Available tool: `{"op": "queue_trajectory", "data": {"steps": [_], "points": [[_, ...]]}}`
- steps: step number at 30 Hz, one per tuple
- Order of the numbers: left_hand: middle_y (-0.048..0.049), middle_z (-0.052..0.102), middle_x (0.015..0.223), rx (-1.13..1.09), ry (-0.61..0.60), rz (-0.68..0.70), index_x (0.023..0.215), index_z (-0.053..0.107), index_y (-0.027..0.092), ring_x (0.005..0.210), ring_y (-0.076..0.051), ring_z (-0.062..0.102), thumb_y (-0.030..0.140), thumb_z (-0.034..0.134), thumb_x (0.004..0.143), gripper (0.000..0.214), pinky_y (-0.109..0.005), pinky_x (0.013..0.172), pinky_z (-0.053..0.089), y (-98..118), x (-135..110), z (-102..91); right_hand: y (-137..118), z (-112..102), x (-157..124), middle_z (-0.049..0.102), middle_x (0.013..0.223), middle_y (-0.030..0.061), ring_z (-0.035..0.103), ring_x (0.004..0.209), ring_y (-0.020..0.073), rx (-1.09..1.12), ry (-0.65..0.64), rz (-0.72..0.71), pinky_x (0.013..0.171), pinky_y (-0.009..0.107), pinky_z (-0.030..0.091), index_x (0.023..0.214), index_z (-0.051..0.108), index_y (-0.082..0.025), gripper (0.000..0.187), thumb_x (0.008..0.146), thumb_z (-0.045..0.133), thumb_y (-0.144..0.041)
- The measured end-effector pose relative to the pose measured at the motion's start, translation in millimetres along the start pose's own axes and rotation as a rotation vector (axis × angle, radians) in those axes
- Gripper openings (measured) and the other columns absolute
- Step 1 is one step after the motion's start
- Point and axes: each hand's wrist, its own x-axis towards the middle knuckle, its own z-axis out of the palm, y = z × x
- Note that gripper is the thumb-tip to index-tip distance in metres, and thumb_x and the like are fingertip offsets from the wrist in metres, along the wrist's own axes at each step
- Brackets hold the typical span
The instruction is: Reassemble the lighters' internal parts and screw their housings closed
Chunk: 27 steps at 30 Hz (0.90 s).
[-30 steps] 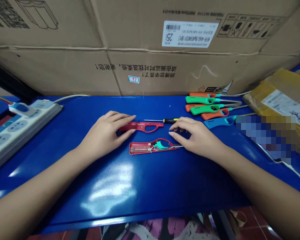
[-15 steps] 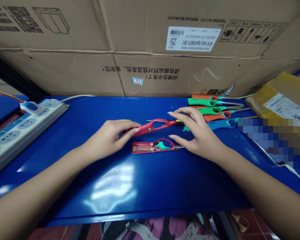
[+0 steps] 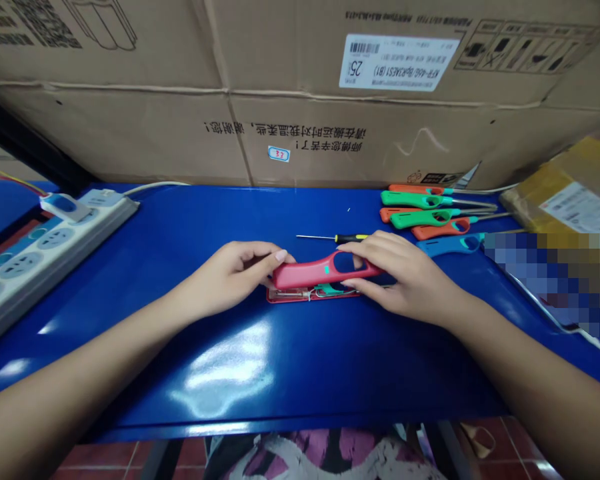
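Observation:
A red plastic lighter cover (image 3: 310, 272) with a finger hole is held just above the matching red lighter half (image 3: 290, 295), which lies on the blue table with its teal trigger and metal parts showing. My left hand (image 3: 240, 272) pinches the cover's left end. The right end, by the finger hole, is gripped by my right hand (image 3: 405, 277). Both hands are closed on the cover. A small screwdriver (image 3: 330, 237) with a black and yellow handle lies just behind them.
Several green, orange and blue long-nosed lighters (image 3: 425, 213) lie at the back right. A white power strip (image 3: 45, 240) sits at the left. Large cardboard boxes (image 3: 290, 93) wall off the back. A yellow packet (image 3: 570, 193) lies at the right, by a blurred patch.
The red cover was lifted off the table behind the open half, turned over, and brought down toward me over that half. Both hands moved with it.

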Motion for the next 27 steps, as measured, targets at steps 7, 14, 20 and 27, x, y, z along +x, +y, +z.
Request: {"op": "queue_trajectory", "data": {"steps": [7, 14, 20, 27], "points": [[-0.0076, 0.075, 0.1, 0.022, 0.135, 0.03, 0.11, 0.07, 0.015, 0.082, -0.018, 0.072, 0.047, 0.058, 0.097, 0.036, -0.031, 0.074, 0.064, -1, 0, -0.7, -1, -2, -1, 0.07, 0.107, 0.0093, 0.063, 0.095, 0.0254, 0.084, 0.064, 0.075, 0.087, 0.042, 0.05, 0.128, 0.06, -0.024, 0.037, 0.093, 0.065, -0.035], [-0.008, 0.073, 0.108, 0.501, -0.004, 0.537, 0.118, 0.071, 0.017, 0.097, -0.019, 0.068, 0.033, 0.073, 0.089, 0.034, -0.032, 0.088, 0.055, 8, -10, -7.1, -9, 10, 2, 0.071, 0.11, 0.0084, 0.063, 0.105, 0.0246, 0.268, 0.025, 0.125, 0.095, 0.041, 0.05, 0.118, 0.063, -0.022, 0.031, 0.09, 0.069, -0.034], [-0.0091, 0.071, 0.109, 0.547, -0.113, 0.471, 0.117, 0.07, 0.016, 0.099, -0.02, 0.066, 0.028, 0.068, 0.092, 0.028, -0.033, 0.089, 0.054, 7, -10, -8.8, -8, 14, 3, 0.068, 0.109, 0.0079, 0.061, 0.103, 0.0234, 0.29, -0.097, 0.105, 0.092, 0.039, 0.049, 0.115, 0.064, -0.023, 0.027, 0.09, 0.068, -0.033], [-0.0082, 0.069, 0.11, 0.592, -0.174, 0.349, 0.118, 0.07, 0.019, 0.1, -0.023, 0.064, 0.029, 0.068, 0.092, 0.028, -0.037, 0.089, 0.053, 2, -10, -2.7, -6, 16, 2, 0.064, 0.114, 0.0085, 0.059, 0.108, 0.0224, 0.294, -0.203, 0.126, 0.094, 0.038, 0.049, 0.116, 0.064, -0.021, 0.027, 0.091, 0.068, -0.03]]}}
